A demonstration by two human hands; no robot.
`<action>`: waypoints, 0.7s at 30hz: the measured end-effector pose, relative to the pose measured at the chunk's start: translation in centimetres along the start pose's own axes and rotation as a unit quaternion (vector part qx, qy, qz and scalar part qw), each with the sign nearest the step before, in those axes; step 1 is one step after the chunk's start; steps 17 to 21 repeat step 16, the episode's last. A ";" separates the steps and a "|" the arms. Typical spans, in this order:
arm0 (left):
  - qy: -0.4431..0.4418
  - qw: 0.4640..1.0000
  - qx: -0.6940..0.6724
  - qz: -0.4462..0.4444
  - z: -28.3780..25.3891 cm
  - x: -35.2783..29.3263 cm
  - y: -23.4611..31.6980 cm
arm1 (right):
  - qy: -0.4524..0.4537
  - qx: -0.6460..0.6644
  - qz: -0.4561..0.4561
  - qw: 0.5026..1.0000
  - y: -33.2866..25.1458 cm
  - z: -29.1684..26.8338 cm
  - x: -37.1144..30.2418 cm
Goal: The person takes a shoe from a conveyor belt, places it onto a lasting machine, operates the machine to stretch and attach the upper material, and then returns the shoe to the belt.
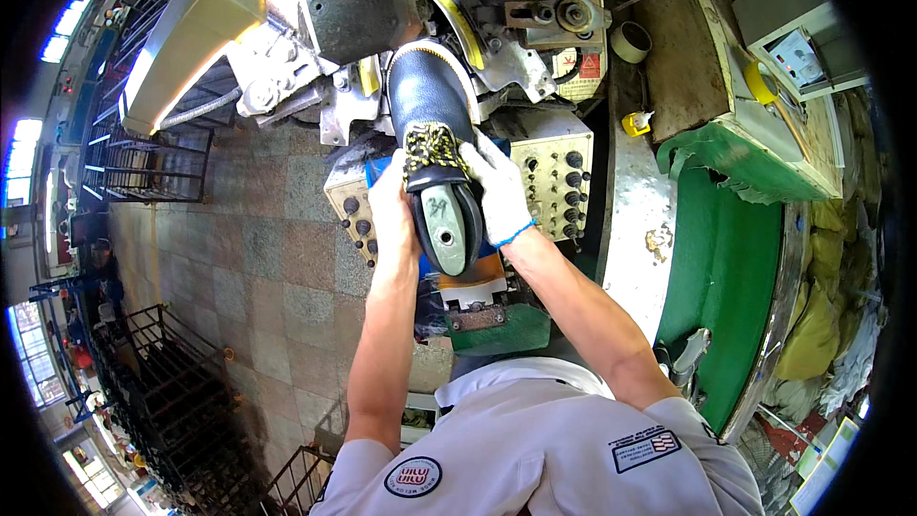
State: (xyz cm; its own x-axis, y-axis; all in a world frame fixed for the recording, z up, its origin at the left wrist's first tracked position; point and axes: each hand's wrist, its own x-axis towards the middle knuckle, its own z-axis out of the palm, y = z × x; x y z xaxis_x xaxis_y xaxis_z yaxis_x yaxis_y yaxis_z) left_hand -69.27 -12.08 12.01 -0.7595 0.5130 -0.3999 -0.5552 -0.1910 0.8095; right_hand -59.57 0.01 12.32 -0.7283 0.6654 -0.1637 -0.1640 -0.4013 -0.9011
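A black leather work shoe (pixel 430 96) with yellow-and-black laces (pixel 435 151) points toe-first away from me. Inside its opening sits a pale green shoe last (pixel 443 220) with a round hole. My left hand (pixel 390 205) grips the left side of the shoe near the heel. On the opposite side, my right hand (pixel 497 188), in a white glove with a blue cuff, is closed around it by the laces. The toe lies among the metal parts of a machine (pixel 358 5), close to a curved yellow-edged piece (pixel 449 14); whether they touch, I cannot tell.
Control panels with black knobs (pixel 552 182) flank the shoe below the machine head. To the right runs a green-lined trough (pixel 712 277) beside a worn bench (pixel 683 48) with a yellow tape roll (pixel 761 83). Dark metal racks (pixel 167 401) stand on the tiled floor at left.
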 end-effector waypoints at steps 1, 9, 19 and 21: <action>0.007 0.997 -0.047 -0.063 0.8 -1.1 -0.6 | 0.003 -0.014 -0.001 1.000 -0.5 0.2 -0.1; -0.067 0.986 -0.117 -0.101 0.5 -0.9 -0.5 | 0.031 -0.082 -0.027 0.996 -1.2 1.2 -0.4; -0.053 0.988 -0.094 -0.112 0.7 -0.9 -0.4 | 0.050 -0.062 0.004 0.997 -0.4 1.0 -0.2; -0.053 0.988 -0.094 -0.112 0.7 -0.9 -0.4 | 0.050 -0.062 0.004 0.997 -0.4 1.0 -0.2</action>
